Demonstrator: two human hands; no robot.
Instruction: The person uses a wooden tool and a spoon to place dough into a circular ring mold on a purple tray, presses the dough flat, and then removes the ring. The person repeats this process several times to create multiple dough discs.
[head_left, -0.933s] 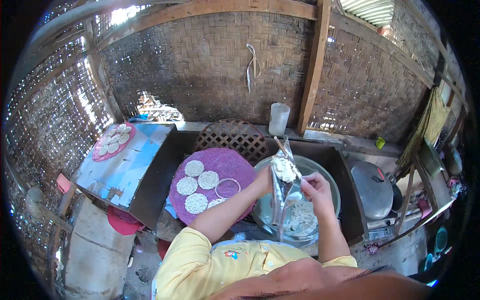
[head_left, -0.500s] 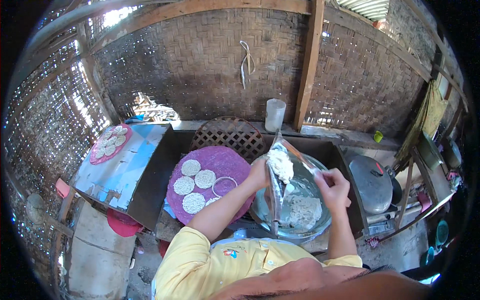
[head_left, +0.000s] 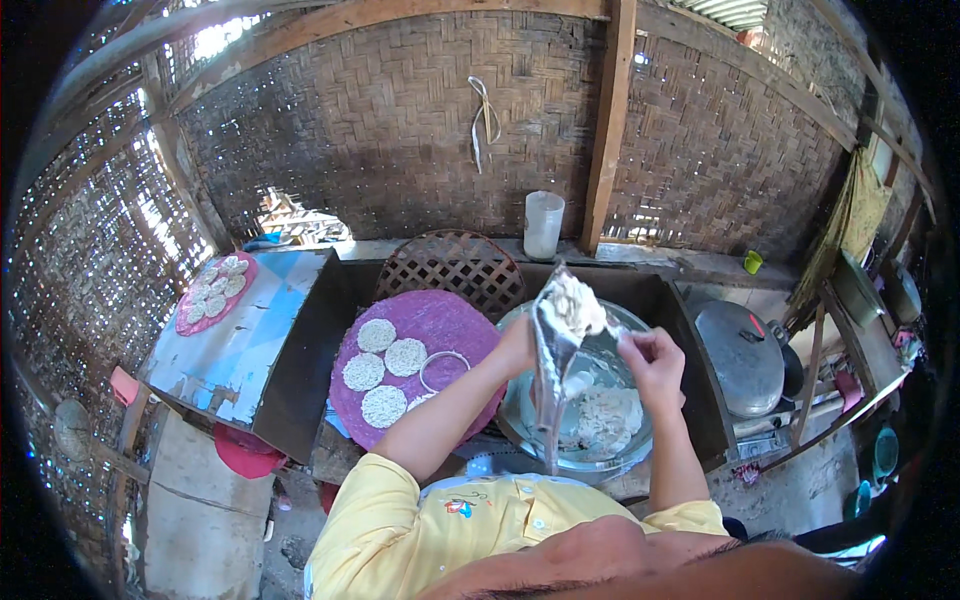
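Note:
My left hand [head_left: 517, 345] grips a greyish, shiny plastic bag [head_left: 549, 385] from its left side, over a wide bowl [head_left: 645, 470]. White, sticky dough [head_left: 574, 308] fills the bag's open top. On the right, my right hand [head_left: 655, 362] is closed, its fingertips beside the dough at the bag's mouth; what they pinch is not clear. More dough [head_left: 608, 420] lies in the bowl. To the left, a round purple mat [head_left: 445, 320] bears several flat white lacy discs [head_left: 405, 357] and a thin ring [head_left: 430, 382].
A dark latticed basket [head_left: 400, 270] leans behind the mat, with a translucent cup [head_left: 543, 225] near it. Left stands a blue-and-white tabletop [head_left: 270, 320] with a pink sheet of discs [head_left: 214, 290]. A large lidded pot [head_left: 735, 350] sits right of the box's dark side [head_left: 700, 380].
My right hand has shifted slightly left and down. The bag's mouth has spread wider and the dough in it sits higher. The whole view has shifted a little.

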